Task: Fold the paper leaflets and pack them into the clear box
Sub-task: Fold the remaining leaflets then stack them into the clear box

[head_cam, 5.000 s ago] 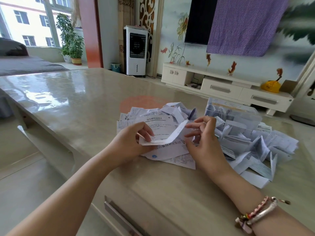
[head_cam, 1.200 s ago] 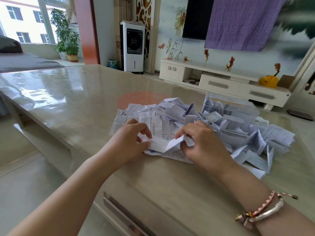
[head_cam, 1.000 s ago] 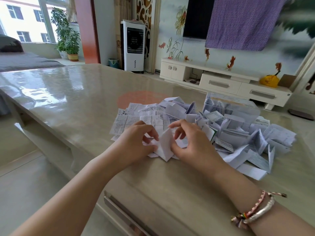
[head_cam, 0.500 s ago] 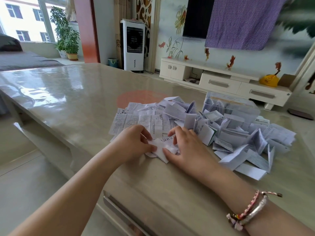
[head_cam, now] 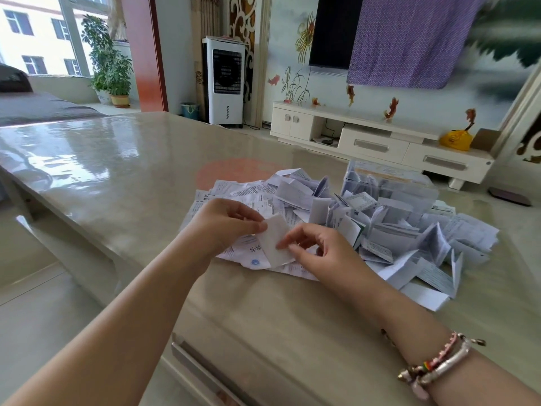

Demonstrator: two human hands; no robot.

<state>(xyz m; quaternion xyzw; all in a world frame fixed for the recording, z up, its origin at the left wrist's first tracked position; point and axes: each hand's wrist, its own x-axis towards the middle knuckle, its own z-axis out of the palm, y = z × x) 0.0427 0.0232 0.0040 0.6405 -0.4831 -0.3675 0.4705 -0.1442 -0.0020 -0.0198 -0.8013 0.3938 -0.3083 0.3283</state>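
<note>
Box: rectangular clear plastic box, folded white leaflets inside, behind the loose white paper pile.
Leaflet: small folded white paper leaflet above table edge, long axis near-upright.
Grip: left hand and right hand both pinch it.

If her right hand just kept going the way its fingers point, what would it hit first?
The right hand points left toward the folded leaflet it already pinches; beyond that it would probably meet the left hand gripping the leaflet's other edge, though depth is unclear.
</note>
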